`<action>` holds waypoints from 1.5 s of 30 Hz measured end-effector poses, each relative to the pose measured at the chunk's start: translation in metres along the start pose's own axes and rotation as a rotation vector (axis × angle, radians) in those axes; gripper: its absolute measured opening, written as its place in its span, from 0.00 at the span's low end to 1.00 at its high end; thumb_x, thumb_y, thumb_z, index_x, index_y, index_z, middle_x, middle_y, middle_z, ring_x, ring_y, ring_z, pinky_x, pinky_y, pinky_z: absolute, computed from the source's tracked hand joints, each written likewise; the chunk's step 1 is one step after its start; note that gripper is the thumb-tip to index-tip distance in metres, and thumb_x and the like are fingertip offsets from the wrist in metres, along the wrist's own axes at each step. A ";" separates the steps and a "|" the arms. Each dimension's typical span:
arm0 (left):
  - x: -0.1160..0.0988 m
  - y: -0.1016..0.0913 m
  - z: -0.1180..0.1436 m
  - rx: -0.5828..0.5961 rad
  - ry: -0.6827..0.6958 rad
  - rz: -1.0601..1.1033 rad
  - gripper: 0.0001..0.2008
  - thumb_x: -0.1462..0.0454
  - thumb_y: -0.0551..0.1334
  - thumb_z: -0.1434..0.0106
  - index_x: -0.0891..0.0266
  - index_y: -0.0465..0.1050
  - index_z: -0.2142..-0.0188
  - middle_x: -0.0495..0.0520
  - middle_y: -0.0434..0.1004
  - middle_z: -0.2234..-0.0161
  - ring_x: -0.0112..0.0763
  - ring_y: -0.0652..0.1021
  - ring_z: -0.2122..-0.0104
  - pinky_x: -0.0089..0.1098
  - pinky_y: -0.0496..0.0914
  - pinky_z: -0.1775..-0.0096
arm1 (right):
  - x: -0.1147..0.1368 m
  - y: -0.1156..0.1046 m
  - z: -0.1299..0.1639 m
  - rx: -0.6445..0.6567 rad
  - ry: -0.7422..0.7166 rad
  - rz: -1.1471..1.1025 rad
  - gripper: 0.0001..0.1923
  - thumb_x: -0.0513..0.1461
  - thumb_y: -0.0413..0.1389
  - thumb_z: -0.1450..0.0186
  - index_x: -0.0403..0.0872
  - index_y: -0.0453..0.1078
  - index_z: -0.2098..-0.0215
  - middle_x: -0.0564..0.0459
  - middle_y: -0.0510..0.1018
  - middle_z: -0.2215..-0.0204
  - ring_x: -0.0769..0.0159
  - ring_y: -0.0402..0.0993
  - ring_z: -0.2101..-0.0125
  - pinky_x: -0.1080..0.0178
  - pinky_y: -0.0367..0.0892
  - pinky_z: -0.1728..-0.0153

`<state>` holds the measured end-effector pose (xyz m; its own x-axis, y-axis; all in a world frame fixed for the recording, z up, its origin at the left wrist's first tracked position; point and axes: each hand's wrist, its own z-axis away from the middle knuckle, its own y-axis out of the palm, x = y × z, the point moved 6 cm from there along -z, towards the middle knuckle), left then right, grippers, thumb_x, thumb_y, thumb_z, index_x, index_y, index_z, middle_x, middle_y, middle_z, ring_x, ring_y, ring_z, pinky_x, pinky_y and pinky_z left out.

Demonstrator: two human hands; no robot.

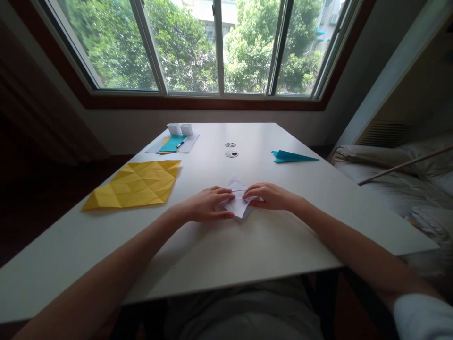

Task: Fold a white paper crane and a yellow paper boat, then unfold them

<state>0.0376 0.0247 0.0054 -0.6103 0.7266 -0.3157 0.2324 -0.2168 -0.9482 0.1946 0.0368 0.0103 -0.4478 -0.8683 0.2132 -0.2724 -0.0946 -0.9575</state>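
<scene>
A small folded white paper (238,204) lies on the white table (247,255) in front of me. My left hand (208,204) presses on its left side with fingers curled over the fold. My right hand (271,196) pinches its right edge, fingertips meeting the left hand's at the paper's middle. Both hands cover much of the paper, and only its pointed top and bottom corner show.
A creased yellow sheet (136,184) lies to the left. A folded teal paper plane (292,156) rests at the right. At the back are teal paper (172,143) with a pen (182,141), two white cups (180,128) and two round table holes (231,149). A bed stands to the right.
</scene>
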 end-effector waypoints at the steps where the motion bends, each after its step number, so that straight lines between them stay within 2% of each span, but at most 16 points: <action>1: -0.001 -0.001 0.000 -0.005 0.004 0.005 0.31 0.46 0.56 0.44 0.56 0.62 0.45 0.59 0.62 0.44 0.45 0.63 0.46 0.39 0.57 0.48 | 0.000 0.000 -0.001 -0.023 0.006 0.024 0.12 0.38 0.50 0.38 0.48 0.71 0.58 0.49 0.77 0.61 0.65 0.73 0.63 0.63 0.63 0.59; 4: -0.003 -0.003 0.001 -0.006 0.006 0.000 0.31 0.45 0.57 0.45 0.57 0.62 0.46 0.60 0.62 0.44 0.46 0.64 0.47 0.39 0.58 0.49 | -0.001 -0.003 -0.002 -0.100 0.046 0.074 0.10 0.38 0.49 0.37 0.47 0.71 0.63 0.51 0.78 0.68 0.67 0.73 0.68 0.61 0.61 0.57; 6: -0.004 -0.004 0.000 -0.007 0.009 -0.007 0.29 0.46 0.57 0.45 0.57 0.64 0.47 0.60 0.63 0.45 0.46 0.65 0.47 0.40 0.58 0.49 | -0.003 -0.005 -0.002 -0.158 0.098 0.074 0.09 0.38 0.48 0.36 0.46 0.70 0.65 0.52 0.77 0.72 0.68 0.72 0.71 0.63 0.61 0.60; 11: -0.002 -0.003 -0.007 -0.074 0.000 0.000 0.14 0.58 0.54 0.39 0.59 0.70 0.56 0.55 0.74 0.57 0.38 0.72 0.56 0.34 0.63 0.54 | -0.007 -0.011 0.001 -0.261 0.222 0.031 0.10 0.40 0.47 0.36 0.46 0.69 0.67 0.53 0.74 0.76 0.71 0.68 0.77 0.69 0.60 0.73; 15: 0.010 -0.002 -0.010 -0.196 -0.065 0.031 0.12 0.64 0.54 0.40 0.60 0.72 0.59 0.54 0.75 0.61 0.35 0.73 0.59 0.31 0.65 0.57 | -0.006 -0.008 0.001 -0.262 0.199 -0.011 0.09 0.41 0.51 0.39 0.46 0.69 0.63 0.52 0.77 0.71 0.69 0.71 0.73 0.68 0.62 0.70; 18: 0.016 -0.001 -0.010 -0.262 -0.107 0.037 0.14 0.70 0.57 0.46 0.61 0.73 0.59 0.54 0.76 0.63 0.35 0.73 0.61 0.32 0.66 0.58 | -0.007 0.000 -0.002 -0.199 0.163 -0.005 0.16 0.41 0.55 0.42 0.47 0.67 0.55 0.49 0.77 0.63 0.64 0.73 0.65 0.65 0.63 0.64; 21: 0.018 0.001 -0.011 -0.292 -0.153 0.030 0.17 0.74 0.57 0.51 0.61 0.73 0.61 0.53 0.76 0.66 0.34 0.73 0.64 0.31 0.67 0.61 | -0.007 0.008 -0.005 -0.132 0.125 0.022 0.17 0.37 0.52 0.41 0.47 0.66 0.52 0.47 0.76 0.58 0.62 0.72 0.59 0.64 0.63 0.61; 25: 0.018 -0.002 -0.011 -0.369 -0.209 0.048 0.12 0.69 0.55 0.44 0.60 0.72 0.62 0.52 0.76 0.68 0.31 0.74 0.68 0.30 0.67 0.64 | -0.006 0.008 -0.007 -0.105 0.149 0.056 0.12 0.38 0.48 0.36 0.47 0.70 0.58 0.48 0.77 0.63 0.64 0.72 0.61 0.66 0.63 0.62; 27: 0.014 -0.010 -0.008 -0.465 -0.213 0.021 0.11 0.67 0.54 0.42 0.61 0.70 0.60 0.53 0.75 0.65 0.32 0.74 0.68 0.31 0.67 0.64 | -0.007 0.005 -0.007 -0.106 0.199 0.085 0.12 0.39 0.46 0.35 0.46 0.71 0.62 0.47 0.77 0.66 0.65 0.73 0.64 0.67 0.62 0.65; 30: -0.003 -0.027 -0.001 -0.649 -0.162 -0.132 0.14 0.64 0.56 0.43 0.65 0.66 0.56 0.58 0.72 0.60 0.35 0.73 0.64 0.34 0.68 0.62 | -0.012 0.000 -0.005 -0.118 0.296 0.120 0.13 0.40 0.45 0.34 0.45 0.71 0.67 0.47 0.77 0.70 0.66 0.72 0.70 0.68 0.60 0.69; 32: -0.022 -0.033 0.003 -0.685 -0.066 -0.243 0.11 0.63 0.55 0.41 0.65 0.66 0.59 0.58 0.72 0.62 0.35 0.72 0.64 0.36 0.67 0.61 | -0.017 -0.003 -0.003 -0.132 0.346 0.109 0.14 0.40 0.44 0.34 0.45 0.70 0.68 0.48 0.77 0.71 0.67 0.71 0.72 0.68 0.58 0.72; 33: -0.033 -0.032 0.002 -0.653 -0.007 -0.282 0.09 0.63 0.54 0.40 0.64 0.67 0.62 0.57 0.72 0.65 0.35 0.72 0.65 0.35 0.67 0.62 | -0.018 -0.004 -0.002 -0.143 0.365 0.094 0.13 0.40 0.45 0.35 0.45 0.69 0.69 0.49 0.77 0.72 0.67 0.70 0.72 0.68 0.57 0.72; 35: -0.051 -0.021 -0.002 -0.503 0.105 -0.336 0.08 0.64 0.52 0.38 0.63 0.68 0.65 0.55 0.73 0.68 0.34 0.72 0.66 0.35 0.67 0.61 | -0.022 -0.006 0.000 -0.161 0.397 0.058 0.13 0.40 0.45 0.35 0.45 0.69 0.70 0.51 0.76 0.73 0.69 0.69 0.74 0.69 0.55 0.74; 37: -0.061 -0.004 -0.007 -0.346 0.150 -0.367 0.10 0.64 0.51 0.38 0.63 0.69 0.60 0.57 0.73 0.63 0.36 0.73 0.62 0.36 0.67 0.58 | -0.025 -0.007 0.001 -0.173 0.434 0.031 0.13 0.41 0.45 0.35 0.45 0.68 0.72 0.52 0.75 0.75 0.70 0.66 0.77 0.69 0.53 0.76; 40: -0.059 0.017 -0.013 -0.262 0.105 -0.345 0.18 0.61 0.51 0.37 0.69 0.64 0.50 0.64 0.68 0.51 0.42 0.69 0.52 0.39 0.65 0.52 | -0.029 -0.008 0.002 -0.186 0.479 0.006 0.15 0.43 0.45 0.35 0.45 0.67 0.73 0.52 0.74 0.78 0.72 0.64 0.78 0.69 0.51 0.77; 45: -0.052 0.034 -0.017 -0.193 0.062 -0.323 0.21 0.58 0.47 0.34 0.68 0.60 0.46 0.65 0.64 0.46 0.45 0.63 0.45 0.44 0.60 0.47 | -0.036 -0.009 0.003 -0.224 0.529 -0.016 0.19 0.46 0.43 0.35 0.45 0.66 0.75 0.53 0.72 0.79 0.72 0.63 0.78 0.69 0.50 0.77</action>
<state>0.0898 -0.0092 -0.0100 -0.6301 0.7765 0.0071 0.1771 0.1526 -0.9723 0.2161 0.0677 0.0106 -0.7915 -0.5006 0.3505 -0.4303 0.0495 -0.9013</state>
